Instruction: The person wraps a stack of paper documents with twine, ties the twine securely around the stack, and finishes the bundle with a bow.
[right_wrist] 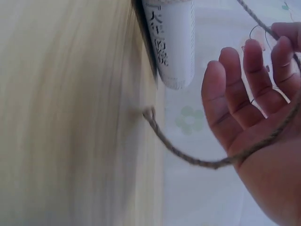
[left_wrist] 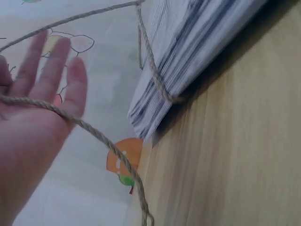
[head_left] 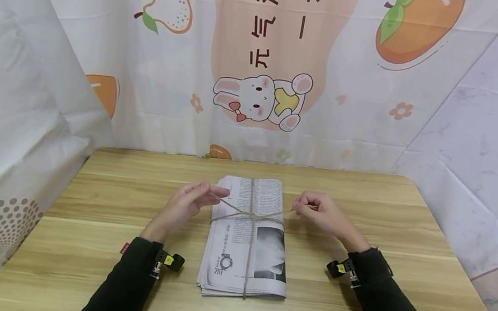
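A folded stack of newspapers (head_left: pixel 230 245) lies on the table, with brown twine (head_left: pixel 248 264) wrapped around it lengthwise and crosswise. The strands cross on top, towards the far end. My left hand (head_left: pixel 185 202), left of the stack, pinches one twine end near the thumb and index finger, its other fingers fairly straight. To the right, my right hand (head_left: pixel 320 210) pinches the other end with thumb and index finger. Both strands run tight from the crossing to the hands. In the wrist views, a loose tail of twine (left_wrist: pixel 113 146) hangs across the left palm and another tail (right_wrist: pixel 188 157) across the right.
The wood-grain table (head_left: pixel 112 275) reaches back to a printed curtain (head_left: pixel 163 77) with fruit and a rabbit. White cloth (head_left: pixel 8 101) hangs along the left side, and marbled cloth (head_left: pixel 497 162) along the right. A small camera sits on each wrist.
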Available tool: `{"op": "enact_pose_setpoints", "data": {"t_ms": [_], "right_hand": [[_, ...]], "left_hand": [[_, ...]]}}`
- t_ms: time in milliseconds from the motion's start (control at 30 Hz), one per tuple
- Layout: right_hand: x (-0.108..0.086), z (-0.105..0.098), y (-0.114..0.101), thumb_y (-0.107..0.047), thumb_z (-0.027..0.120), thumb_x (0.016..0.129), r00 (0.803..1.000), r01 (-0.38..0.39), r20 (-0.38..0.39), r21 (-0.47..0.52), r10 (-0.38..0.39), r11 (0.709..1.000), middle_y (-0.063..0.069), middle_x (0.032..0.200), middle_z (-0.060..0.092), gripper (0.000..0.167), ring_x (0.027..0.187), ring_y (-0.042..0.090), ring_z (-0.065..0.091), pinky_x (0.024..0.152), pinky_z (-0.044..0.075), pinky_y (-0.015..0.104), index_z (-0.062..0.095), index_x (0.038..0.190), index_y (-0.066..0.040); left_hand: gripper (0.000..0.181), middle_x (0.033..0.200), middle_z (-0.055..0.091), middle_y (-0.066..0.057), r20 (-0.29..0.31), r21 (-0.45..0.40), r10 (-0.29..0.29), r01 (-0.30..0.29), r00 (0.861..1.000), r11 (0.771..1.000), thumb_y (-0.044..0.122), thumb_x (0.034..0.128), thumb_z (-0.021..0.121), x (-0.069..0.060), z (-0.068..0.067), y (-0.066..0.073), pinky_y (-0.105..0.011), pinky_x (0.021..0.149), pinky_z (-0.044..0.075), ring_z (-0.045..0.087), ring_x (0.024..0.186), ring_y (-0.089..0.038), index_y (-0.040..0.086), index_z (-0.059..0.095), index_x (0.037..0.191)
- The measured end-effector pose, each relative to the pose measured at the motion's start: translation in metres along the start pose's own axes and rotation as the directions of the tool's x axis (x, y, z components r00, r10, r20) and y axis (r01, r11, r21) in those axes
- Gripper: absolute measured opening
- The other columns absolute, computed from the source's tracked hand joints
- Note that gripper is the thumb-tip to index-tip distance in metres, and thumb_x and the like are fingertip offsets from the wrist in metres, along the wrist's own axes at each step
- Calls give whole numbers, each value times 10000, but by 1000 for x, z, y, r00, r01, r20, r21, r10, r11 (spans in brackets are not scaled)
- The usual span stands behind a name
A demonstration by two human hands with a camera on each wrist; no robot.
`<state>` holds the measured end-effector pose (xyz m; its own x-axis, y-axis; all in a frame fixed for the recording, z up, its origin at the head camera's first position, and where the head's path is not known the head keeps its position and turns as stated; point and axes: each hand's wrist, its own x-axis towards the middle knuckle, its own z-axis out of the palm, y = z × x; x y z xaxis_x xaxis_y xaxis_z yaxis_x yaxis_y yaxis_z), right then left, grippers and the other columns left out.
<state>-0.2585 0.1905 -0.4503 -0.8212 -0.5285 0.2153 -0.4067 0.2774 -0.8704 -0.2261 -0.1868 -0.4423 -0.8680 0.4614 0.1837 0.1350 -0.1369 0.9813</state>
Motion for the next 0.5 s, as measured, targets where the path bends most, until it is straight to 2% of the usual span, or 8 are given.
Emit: {"op": "enact_pose_setpoints", "data": {"t_ms": [100, 233, 400, 500], "right_hand": [[0, 3, -4, -33, 628, 985, 1000, 24, 8, 49, -25, 999, 222, 929, 644, 333, 871, 283, 636, 808, 545, 317, 464, 695, -15], [-1, 4, -5, 1, 607, 988, 999, 36, 7, 117, -38, 993, 224, 986, 645, 395, 907, 369, 639, 783, 584, 413, 356, 684, -34], [-2, 4, -5, -5, 588, 999, 1000, 27, 12, 161, -29, 987, 326, 1072, 625, 377, 956, 414, 663, 794, 584, 511, 360, 700, -17], [-3, 3, -5, -25, 588, 1007, 1000, 8, 8, 170, -9, 985, 326, 1081, 620, 338, 974, 421, 661, 818, 582, 499, 417, 718, 10]], "left_hand": [[488, 1302, 651, -178, 38, 3, 24, -24, 999, 1000, 359, 1104, 405, -1, 3, 1, -444, 1101, 403, 508, 1285, -462, -61, 632, 1202], [432, 1180, 696, -153, 70, -12, 49, -49, 996, 999, 320, 1111, 388, 0, 5, 0, -431, 1069, 432, 602, 1195, -333, -24, 648, 1091], [383, 1042, 666, -109, 57, -27, 37, -35, 998, 999, 309, 1113, 386, 1, 4, -2, -392, 1021, 467, 639, 1046, -233, 14, 610, 1015], [381, 1039, 656, -109, 65, -32, 36, -34, 997, 999, 322, 1115, 373, 1, 5, -2, -392, 1024, 471, 640, 1029, -217, 27, 594, 1016]]}}
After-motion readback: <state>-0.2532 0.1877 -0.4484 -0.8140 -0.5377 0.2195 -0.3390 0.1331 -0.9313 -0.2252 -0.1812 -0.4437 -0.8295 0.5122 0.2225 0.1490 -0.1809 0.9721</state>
